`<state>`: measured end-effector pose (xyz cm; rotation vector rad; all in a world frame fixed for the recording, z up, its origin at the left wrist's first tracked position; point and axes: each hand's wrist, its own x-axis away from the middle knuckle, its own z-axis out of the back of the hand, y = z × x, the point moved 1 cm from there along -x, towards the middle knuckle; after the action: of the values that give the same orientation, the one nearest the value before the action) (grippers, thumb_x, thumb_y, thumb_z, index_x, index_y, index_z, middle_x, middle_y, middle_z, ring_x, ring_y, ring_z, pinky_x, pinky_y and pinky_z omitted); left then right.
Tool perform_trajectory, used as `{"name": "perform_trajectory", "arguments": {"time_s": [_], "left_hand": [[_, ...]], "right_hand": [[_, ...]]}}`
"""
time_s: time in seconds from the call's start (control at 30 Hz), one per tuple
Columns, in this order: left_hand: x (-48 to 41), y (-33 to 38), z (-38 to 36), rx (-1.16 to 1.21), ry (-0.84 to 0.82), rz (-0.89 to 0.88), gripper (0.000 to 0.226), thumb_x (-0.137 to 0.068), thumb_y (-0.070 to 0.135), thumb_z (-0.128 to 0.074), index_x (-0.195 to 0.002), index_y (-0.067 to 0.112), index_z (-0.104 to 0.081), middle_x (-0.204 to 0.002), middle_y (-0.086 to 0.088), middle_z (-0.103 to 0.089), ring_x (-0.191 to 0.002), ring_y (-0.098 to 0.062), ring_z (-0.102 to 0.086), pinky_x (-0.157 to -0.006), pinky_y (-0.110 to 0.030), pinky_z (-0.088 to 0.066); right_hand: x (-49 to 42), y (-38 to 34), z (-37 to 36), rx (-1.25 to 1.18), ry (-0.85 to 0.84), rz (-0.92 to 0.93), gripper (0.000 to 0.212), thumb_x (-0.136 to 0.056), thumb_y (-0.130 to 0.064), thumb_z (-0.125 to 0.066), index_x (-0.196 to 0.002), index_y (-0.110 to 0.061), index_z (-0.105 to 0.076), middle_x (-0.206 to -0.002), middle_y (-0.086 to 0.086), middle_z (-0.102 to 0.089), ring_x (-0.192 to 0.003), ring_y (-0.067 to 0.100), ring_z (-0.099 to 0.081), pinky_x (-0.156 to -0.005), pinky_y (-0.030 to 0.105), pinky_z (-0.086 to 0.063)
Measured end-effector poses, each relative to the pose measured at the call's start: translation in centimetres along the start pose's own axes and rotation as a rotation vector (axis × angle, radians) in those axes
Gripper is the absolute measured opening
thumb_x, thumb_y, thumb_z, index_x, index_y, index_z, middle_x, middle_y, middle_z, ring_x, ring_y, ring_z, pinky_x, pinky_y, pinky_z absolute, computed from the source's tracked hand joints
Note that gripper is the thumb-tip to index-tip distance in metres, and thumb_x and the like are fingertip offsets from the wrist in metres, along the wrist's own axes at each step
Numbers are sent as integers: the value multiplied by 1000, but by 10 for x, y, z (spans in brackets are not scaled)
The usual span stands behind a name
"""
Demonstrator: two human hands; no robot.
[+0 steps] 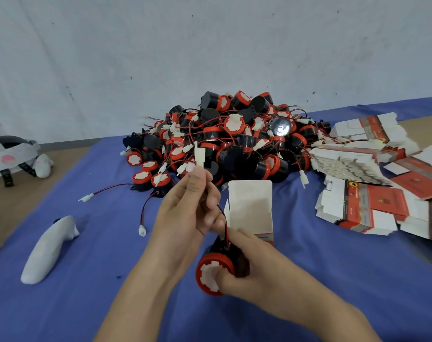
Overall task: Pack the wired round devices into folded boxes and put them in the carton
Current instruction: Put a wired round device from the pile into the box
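Observation:
My right hand (249,267) grips a round black device with a red rim and white face (213,274), low in the middle of the view. Its red-and-black wire (224,224) runs up to my left hand (190,208), which pinches the wire just below the white connector (199,155). Right behind my hands stands a folded white box (250,208) with its top flap up and its mouth open. A big pile of the same wired devices (229,141) lies at the back of the blue cloth. No carton is in view.
Stacks of flat red-and-white box blanks (373,176) spread over the right side. A white handheld controller (48,250) lies on the blue cloth (86,304) at the left. A headset with straps (11,154) rests at the far left by the wall.

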<state>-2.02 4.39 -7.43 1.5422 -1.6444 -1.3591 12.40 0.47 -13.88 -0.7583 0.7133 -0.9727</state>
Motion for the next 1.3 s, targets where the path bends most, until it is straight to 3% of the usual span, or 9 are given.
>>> {"name": "perform_trajectory", "arguments": {"time_s": [0.33, 0.43, 0.53, 0.6, 0.73, 0.87, 0.97, 1.07, 1.3], "left_hand": [[-10, -10, 8, 20, 211, 104, 26, -82, 37, -64, -66, 19, -71, -69, 1, -60, -54, -9, -56, -56, -23, -54], [-8, -19, 8, -58, 168, 179, 23, -83, 36, -69, -74, 15, -67, -70, -1, -57, -56, -10, -53, -61, -24, -55], [-5, -23, 0, -109, 76, 191, 22, -75, 38, -72, -65, 18, -68, -69, -2, -56, -58, -12, -53, -61, -25, -54], [-2, -24, -5, -154, 21, 165, 22, -78, 36, -71, -71, 16, -68, -73, -3, -59, -63, -14, -55, -62, -27, -53], [4, -28, -12, -470, -29, 13, 18, -94, 25, -64, -81, 13, -64, -75, 2, -64, -67, -10, -60, -64, -23, -54], [15, -40, -24, -628, -42, -132, 10, -103, 21, -52, -97, 21, -60, -88, 8, -71, -76, -4, -65, -69, -19, -53], [22, -51, -31, -730, -2, -227, 30, -108, 19, -40, -122, 42, -52, -102, 14, -71, -93, -8, -69, -78, -28, -57], [26, -51, -37, -638, -1, -226, 33, -107, 23, -38, -124, 47, -52, -109, 21, -70, -98, -4, -68, -74, -14, -54], [26, -46, -39, -323, -65, -75, 29, -100, 44, -49, -128, 41, -57, -117, 15, -69, -110, -3, -66, -83, -10, -50]], "right_hand": [[5, -3, 31, -398, 389, 59, 35, -81, -54, -76, -110, -44, -58, -106, -16, -67, -84, 13, -71, -72, 26, -59], [7, -6, 37, -583, 498, 96, 45, -77, -46, -72, -116, -30, -60, -107, -14, -69, -86, 11, -74, -71, 21, -59], [7, -6, 43, -659, 600, 114, 39, -83, -43, -72, -117, -29, -60, -108, -3, -70, -90, 21, -75, -75, 27, -61], [6, -4, 45, -693, 642, 119, 28, -93, -41, -70, -118, -35, -62, -110, 1, -70, -86, 29, -75, -73, 29, -61], [5, -2, 45, -659, 699, 144, 33, -94, -42, -60, -126, -37, -65, -125, -2, -67, -99, 30, -71, -75, 31, -61], [3, 2, 40, -579, 764, 139, 32, -99, -44, -56, -129, -36, -63, -127, -6, -67, -111, 25, -69, -89, 43, -60], [2, -2, 32, -487, 812, 150, 32, -97, -53, -55, -127, -43, -61, -126, -13, -66, -112, 12, -67, -88, 29, -59], [1, -5, 23, -380, 854, 153, 34, -93, -60, -51, -126, -54, -57, -129, -19, -58, -115, -2, -62, -83, 10, -52], [0, -6, 20, -301, 909, 185, 38, -94, -60, -53, -131, -54, -54, -122, -19, -56, -113, -2, -62, -83, 6, -49]]}}
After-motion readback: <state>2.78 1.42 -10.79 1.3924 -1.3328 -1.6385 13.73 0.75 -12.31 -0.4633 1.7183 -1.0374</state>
